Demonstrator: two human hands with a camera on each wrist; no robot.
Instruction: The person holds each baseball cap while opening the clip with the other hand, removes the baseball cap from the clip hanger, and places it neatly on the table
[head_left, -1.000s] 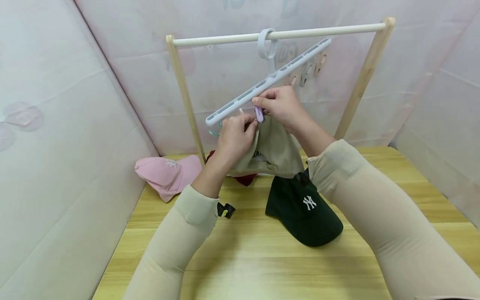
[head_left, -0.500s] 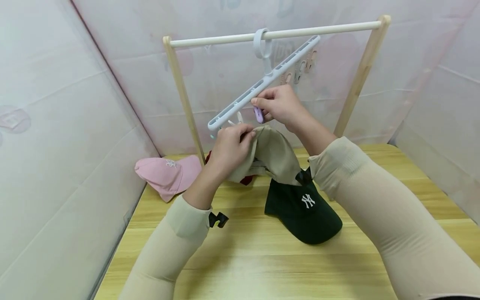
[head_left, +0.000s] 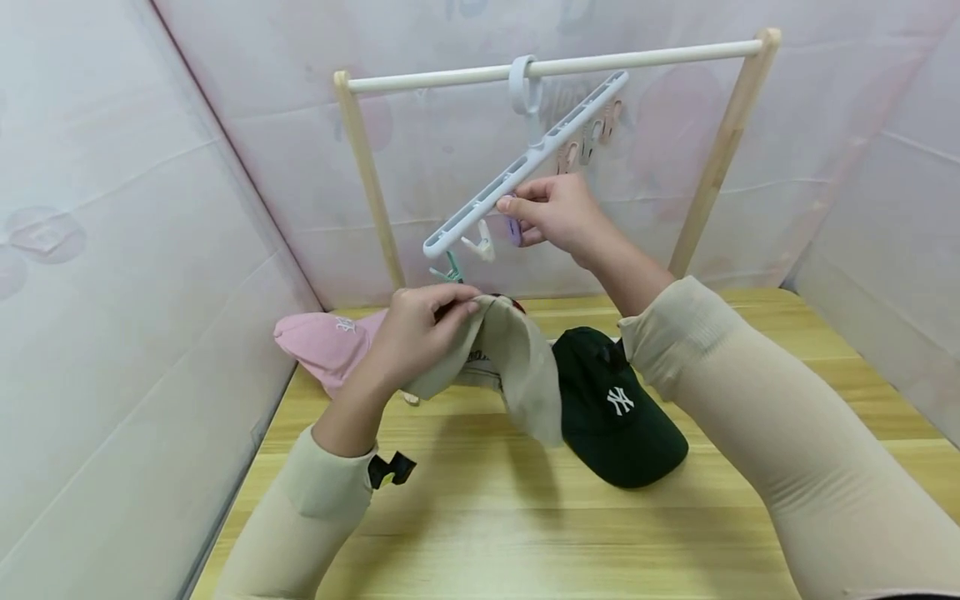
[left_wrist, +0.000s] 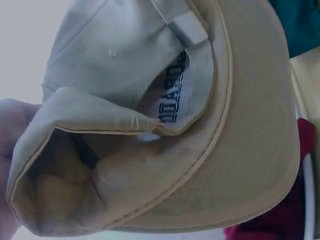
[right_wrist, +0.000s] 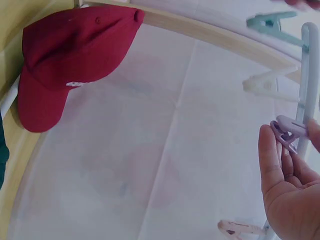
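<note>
left hand (head_left: 420, 321): your fingers are curled and clamped on the crown fabric of the beige cap (head_left: 510, 367), pinching it at the back edge so the brim hangs free below and to the right.
beige cap: held just above the wooden table (head_left: 480, 517), below the clip hanger (head_left: 525, 167) and apart from it; the left wrist view shows its underside, brim stitching and an inner label (left_wrist: 172, 90).
right hand (head_left: 558, 217): thumb and forefinger pinch the purple clip (head_left: 513, 229) on the hanger's low end; the other fingers are loosely spread. I judge that this grip also steadies the bar.
clip hanger: hooked on the wooden rail (head_left: 555, 67) and tilted, left end low, right end high. A white clip (head_left: 480, 247) and a teal clip (head_left: 450, 268) hang next to the purple one; pink clips (head_left: 592, 137) sit near the high end.
edges: the left rack post (head_left: 371, 183) stands close behind your left hand, and the wall panel is just beyond it. The dark green NY cap (head_left: 618, 412) touches or sits just beside the beige brim; I cannot tell which.
other caps: pink cap (head_left: 322, 346) lies behind your left wrist; red cap (right_wrist: 70, 55) lies by the post, mostly hidden in the head view.
open room: there is a clear gap between the beige cap and the clips, straight up and slightly right. The table front is free.
</note>
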